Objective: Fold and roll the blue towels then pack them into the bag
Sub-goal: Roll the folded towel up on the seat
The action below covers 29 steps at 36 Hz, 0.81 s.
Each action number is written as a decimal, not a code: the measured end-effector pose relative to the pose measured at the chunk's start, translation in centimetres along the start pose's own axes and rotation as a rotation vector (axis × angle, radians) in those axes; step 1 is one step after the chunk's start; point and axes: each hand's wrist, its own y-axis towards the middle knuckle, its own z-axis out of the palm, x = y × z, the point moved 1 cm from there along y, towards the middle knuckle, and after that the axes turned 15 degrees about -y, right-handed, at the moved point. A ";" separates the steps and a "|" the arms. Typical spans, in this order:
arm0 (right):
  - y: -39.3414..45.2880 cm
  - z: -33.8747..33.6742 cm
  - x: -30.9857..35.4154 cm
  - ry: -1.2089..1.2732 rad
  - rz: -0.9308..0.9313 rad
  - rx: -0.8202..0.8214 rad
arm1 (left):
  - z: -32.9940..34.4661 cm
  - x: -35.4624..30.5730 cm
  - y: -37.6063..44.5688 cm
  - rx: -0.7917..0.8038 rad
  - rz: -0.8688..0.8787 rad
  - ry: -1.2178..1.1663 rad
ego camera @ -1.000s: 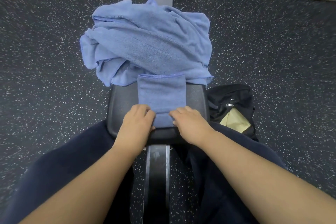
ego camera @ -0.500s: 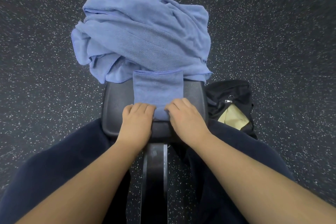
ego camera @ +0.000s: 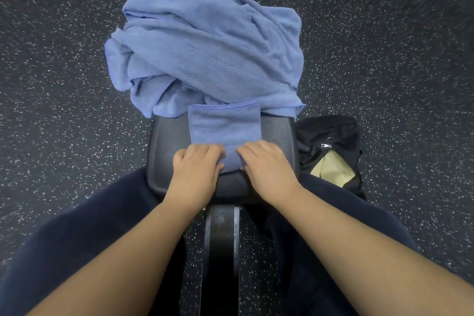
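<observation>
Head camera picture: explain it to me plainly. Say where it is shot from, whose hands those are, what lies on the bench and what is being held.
The camera sits on a person's head and looks down past their arms. The left hand and right hand have their fingers curled over the near end of a narrow folded blue towel, as if rolling it. The towel lies on a black padded bench. Behind it sits a loose pile of blue towels, not yet folded. On the speckled floor, right of the bench, lies an open black bag with something yellow inside.
</observation>
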 end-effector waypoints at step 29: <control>0.5 -0.6 0.2 0.018 0.056 -0.126 | -0.4 1.9 2.8 0.044 0.007 -0.011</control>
